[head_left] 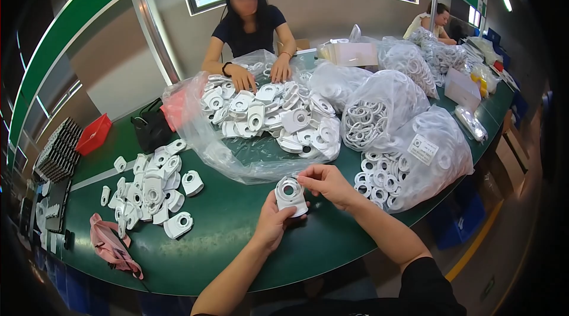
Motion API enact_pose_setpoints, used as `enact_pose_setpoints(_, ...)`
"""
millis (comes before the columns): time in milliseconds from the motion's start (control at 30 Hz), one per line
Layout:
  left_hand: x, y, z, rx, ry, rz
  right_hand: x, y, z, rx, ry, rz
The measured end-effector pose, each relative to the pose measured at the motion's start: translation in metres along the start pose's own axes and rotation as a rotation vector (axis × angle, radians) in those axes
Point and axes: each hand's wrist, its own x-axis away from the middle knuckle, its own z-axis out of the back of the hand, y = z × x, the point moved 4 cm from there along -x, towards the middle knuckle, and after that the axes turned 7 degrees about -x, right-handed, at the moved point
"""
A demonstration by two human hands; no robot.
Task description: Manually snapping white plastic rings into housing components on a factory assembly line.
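Note:
My left hand point(274, 221) grips a white plastic part point(291, 204) by its flat lower end, thumb across the front. The part has a round collar with a hole through it, and it is held up over the green table. At the collar's upper right edge, my right hand point(329, 184) has its thumb and forefinger pinched together on the rim. Whether a separate ring sits in the collar cannot be made out. Left of my hands lies a loose pile of similar white parts point(152, 190). Clear bags with white rings point(379, 175) spilling out lie to the right.
Across the green table point(219, 245), a co-worker's hands point(242, 77) rest on a heap of white parts point(255, 115) in an open clear bag point(228, 169). A pink cloth item point(112, 245), a black bag point(149, 129) and a red bin point(95, 134) stand left. Another person sits far right.

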Motion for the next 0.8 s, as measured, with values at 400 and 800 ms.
enact_pose_setpoints(400,-0.001,0.000,-0.001,0.017,-0.006,0.024,0.000,0.006,-0.003,0.191,0.038,0.133)
enact_pose_setpoints(800,0.002,0.000,-0.001,-0.340,-0.015,-0.107,0.003,-0.002,-0.010,0.381,-0.022,0.238)
